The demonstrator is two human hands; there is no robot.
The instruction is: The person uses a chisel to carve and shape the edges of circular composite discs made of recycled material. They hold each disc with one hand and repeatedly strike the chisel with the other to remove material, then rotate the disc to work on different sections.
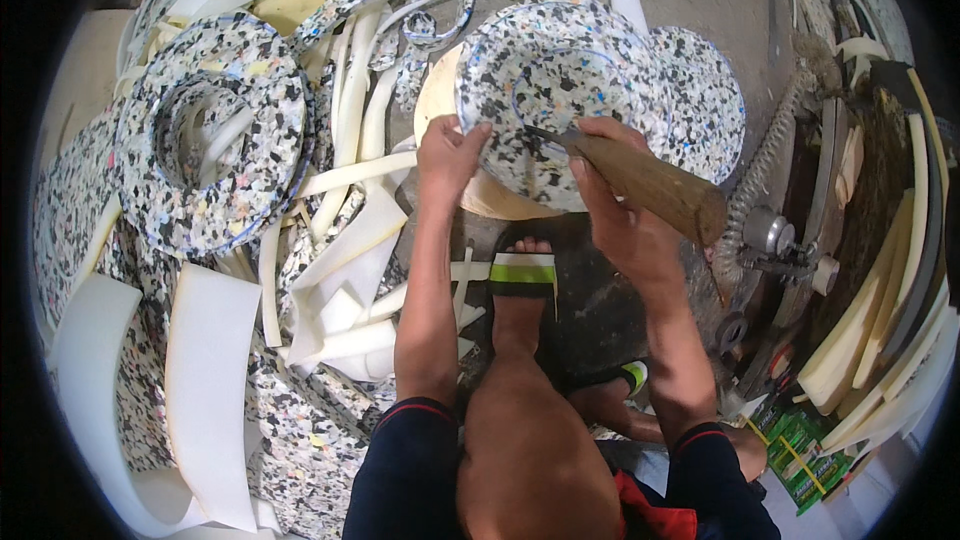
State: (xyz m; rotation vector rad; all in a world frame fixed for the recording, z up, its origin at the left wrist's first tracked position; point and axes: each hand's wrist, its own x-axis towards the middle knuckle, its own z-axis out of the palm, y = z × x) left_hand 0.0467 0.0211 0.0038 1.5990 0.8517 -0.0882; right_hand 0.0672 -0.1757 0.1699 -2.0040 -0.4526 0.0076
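While the left hand point(448, 160) pinches a speckled foam disc point(550, 32), the right hand point(632, 225) grips a wooden-handled tool point(655, 180).

The left forearm point(428, 335) runs from 7 o'clock nearly straight toward 12 o'clock. The left hand point(450, 155) sits above centre, between 11 and 12 o'clock, its fingers bent and its thumb aimed at 1 o'clock. The right forearm point(678, 350) comes up from 4 o'clock and slants toward 11. The right hand point(630, 225), between 2 and 3 o'clock, is curled in a grip, its thumb pointing to 11 o'clock.
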